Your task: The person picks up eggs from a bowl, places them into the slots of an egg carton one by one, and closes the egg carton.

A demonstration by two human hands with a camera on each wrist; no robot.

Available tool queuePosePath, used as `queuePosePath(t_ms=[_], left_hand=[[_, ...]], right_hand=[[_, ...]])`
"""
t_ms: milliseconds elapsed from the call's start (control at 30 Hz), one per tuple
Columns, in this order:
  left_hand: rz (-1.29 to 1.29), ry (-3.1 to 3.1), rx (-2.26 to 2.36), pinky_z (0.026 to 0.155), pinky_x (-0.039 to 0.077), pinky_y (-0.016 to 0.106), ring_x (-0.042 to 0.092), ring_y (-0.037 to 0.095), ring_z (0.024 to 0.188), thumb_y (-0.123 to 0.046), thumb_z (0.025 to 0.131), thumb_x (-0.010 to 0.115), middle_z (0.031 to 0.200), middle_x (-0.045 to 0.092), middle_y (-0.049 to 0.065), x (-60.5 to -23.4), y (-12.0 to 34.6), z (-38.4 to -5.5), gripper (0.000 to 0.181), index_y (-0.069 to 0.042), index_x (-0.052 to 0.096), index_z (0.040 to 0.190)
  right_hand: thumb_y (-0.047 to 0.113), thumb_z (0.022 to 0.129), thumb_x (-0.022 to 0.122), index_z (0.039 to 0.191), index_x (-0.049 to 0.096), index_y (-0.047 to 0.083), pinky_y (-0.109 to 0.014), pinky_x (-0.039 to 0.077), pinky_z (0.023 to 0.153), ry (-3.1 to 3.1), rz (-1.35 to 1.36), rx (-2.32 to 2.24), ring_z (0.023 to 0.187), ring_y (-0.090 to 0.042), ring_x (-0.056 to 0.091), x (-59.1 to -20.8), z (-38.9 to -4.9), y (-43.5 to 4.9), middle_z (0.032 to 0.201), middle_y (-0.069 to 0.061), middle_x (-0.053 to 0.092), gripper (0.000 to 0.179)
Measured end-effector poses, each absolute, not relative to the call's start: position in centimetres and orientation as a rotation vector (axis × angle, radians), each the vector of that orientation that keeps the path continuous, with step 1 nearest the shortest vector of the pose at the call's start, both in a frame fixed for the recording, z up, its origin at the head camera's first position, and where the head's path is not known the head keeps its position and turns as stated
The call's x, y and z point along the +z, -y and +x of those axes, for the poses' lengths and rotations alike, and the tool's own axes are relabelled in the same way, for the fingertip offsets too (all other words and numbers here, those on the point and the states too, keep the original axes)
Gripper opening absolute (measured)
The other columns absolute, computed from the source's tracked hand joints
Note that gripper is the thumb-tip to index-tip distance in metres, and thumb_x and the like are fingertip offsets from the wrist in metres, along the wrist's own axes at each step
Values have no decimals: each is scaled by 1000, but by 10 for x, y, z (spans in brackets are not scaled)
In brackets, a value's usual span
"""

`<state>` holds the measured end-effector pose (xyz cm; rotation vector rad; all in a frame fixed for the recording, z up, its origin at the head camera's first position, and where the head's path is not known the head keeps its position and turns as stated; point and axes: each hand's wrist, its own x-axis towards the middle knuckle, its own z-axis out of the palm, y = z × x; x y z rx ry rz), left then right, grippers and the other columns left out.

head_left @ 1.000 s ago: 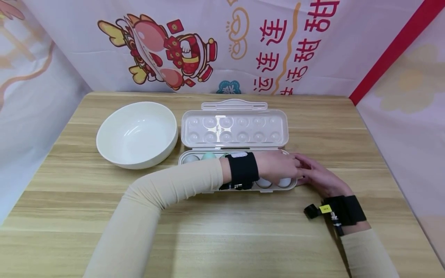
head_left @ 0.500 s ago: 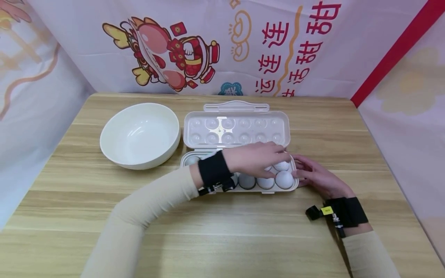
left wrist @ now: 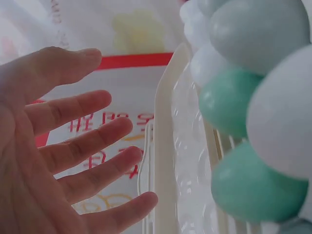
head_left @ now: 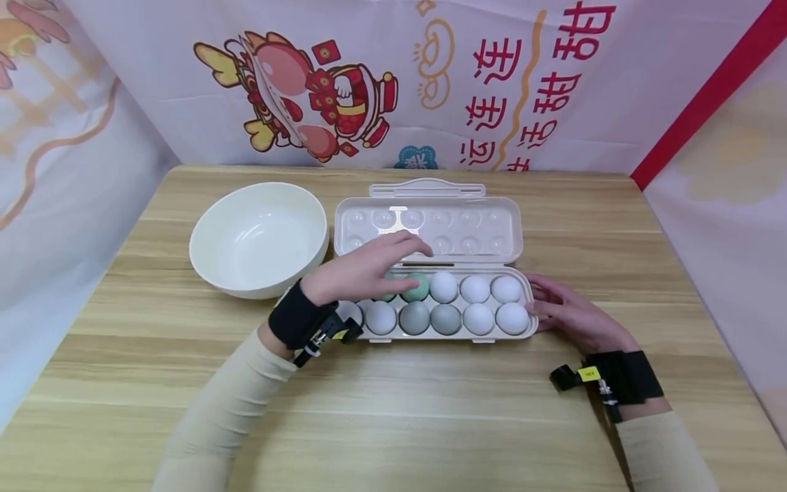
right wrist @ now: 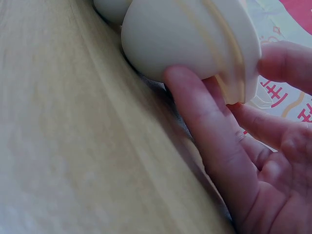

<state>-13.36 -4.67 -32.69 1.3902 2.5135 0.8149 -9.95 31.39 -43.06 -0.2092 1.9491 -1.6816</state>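
Note:
An egg box (head_left: 430, 337) lies with its clear lid (head_left: 507, 236) folded back. White eggs (head_left: 444, 287), grey eggs (head_left: 445, 319) and green eggs (head_left: 416, 287) fill its two rows as far as they show. My left hand (head_left: 363, 270) hovers over the left part of the box, fingers spread and holding nothing; it hides some left eggs. In the left wrist view its fingers point past the lid. My right hand (head_left: 572, 316) holds the box's right end. The right wrist view shows the thumb (right wrist: 204, 117) against a rounded cup of the box and a finger at the rim.
A large white bowl (head_left: 261, 239) stands left of the egg box, near the left wrist. The wooden table (head_left: 418, 417) ends at a printed cloth backdrop (head_left: 467, 68) behind the bowl and box.
My left hand has drawn back leftward along the box from its right end, uncovering the eggs there. The right hand stays at the right end.

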Motion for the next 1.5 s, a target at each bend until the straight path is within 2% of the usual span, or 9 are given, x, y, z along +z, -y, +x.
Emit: queuePosePath(t_ms=[233, 667, 1000, 1133, 1200, 1300, 1400, 1500], left_hand=[[1225, -2540, 905, 99, 41, 41, 46, 23, 116, -24, 88, 60, 125, 53, 13, -332, 80, -128, 43, -5, 48, 125], [1013, -2566, 1031, 94, 43, 46, 50, 26, 110, -18, 86, 63, 121, 57, 16, -359, 127, -111, 42, -3, 50, 123], [950, -2562, 1080, 92, 46, 45, 51, 23, 107, -22, 88, 61, 121, 55, 12, -372, 147, -110, 41, -6, 49, 124], [924, -2573, 1072, 101, 36, 51, 38, 29, 124, -23, 88, 61, 137, 41, 18, -376, 149, -108, 48, -7, 43, 130], [902, -2586, 1065, 107, 27, 54, 23, 32, 135, -24, 88, 61, 147, 26, 22, -378, 147, -106, 54, -7, 38, 133], [870, -2604, 1061, 109, 18, 55, 5, 32, 139, -26, 88, 60, 153, 5, 24, -382, 144, -103, 62, -7, 29, 139], [824, -2571, 1125, 108, 23, 54, 3, 30, 140, -27, 89, 58, 153, -3, 22, -384, 143, -102, 69, -9, 20, 143], [753, -2496, 1222, 106, 28, 52, 10, 30, 139, -27, 91, 55, 154, 1, 19, -386, 144, -103, 72, -12, 11, 146]], right_hand=[[13, 93, 50, 143, 24, 9, -34, 53, 77, -1930, -227, -1716, 104, -15, 55, -433, -98, -317, 131, -7, 41, 56], [13, 95, 48, 145, 23, 12, -33, 53, 79, -1945, -229, -1687, 106, -13, 54, -427, -101, -317, 137, -6, 34, 56], [14, 95, 48, 145, 22, 12, -33, 53, 79, -1935, -223, -1672, 106, -13, 55, -429, -102, -315, 136, -5, 36, 56], [13, 95, 47, 145, 22, 12, -33, 53, 79, -1936, -235, -1670, 106, -13, 55, -430, -102, -315, 135, -6, 37, 56], [14, 95, 48, 145, 22, 11, -33, 53, 79, -1937, -236, -1661, 106, -14, 54, -429, -103, -315, 134, -8, 37, 56], [15, 95, 49, 145, 21, 11, -32, 53, 79, -1962, -224, -1622, 105, -14, 54, -428, -103, -316, 132, -9, 38, 57], [16, 95, 49, 145, 21, 10, -32, 52, 79, -1993, -224, -1578, 104, -14, 54, -427, -103, -317, 130, -8, 41, 58], [16, 95, 48, 145, 20, 9, -32, 52, 79, -2013, -254, -1551, 104, -13, 54, -426, -104, -316, 128, -9, 43, 58]])
